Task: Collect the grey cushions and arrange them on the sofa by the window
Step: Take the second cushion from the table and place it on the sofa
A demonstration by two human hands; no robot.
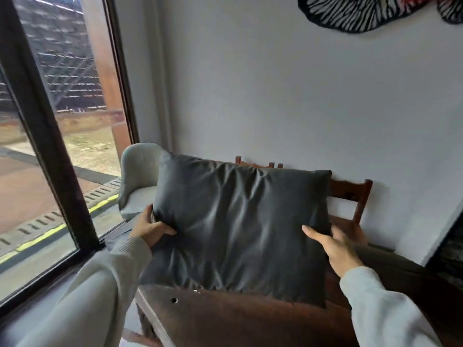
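A large dark grey cushion point(238, 229) stands upright in the middle of the view, held over a dark wooden sofa point(225, 319). My left hand point(150, 227) grips the cushion's left edge with the thumb pressed into the fabric. My right hand point(335, 249) holds its right edge, fingers wrapped behind it. The cushion hides most of the sofa's seat and backrest; only the wooden back rail point(350, 191) shows at the right.
A light grey armchair point(139, 176) stands behind the cushion in the corner by the tall window point(50, 146). A white wall runs behind the sofa. A dark patterned wall ornament point(363, 13) hangs at the top right.
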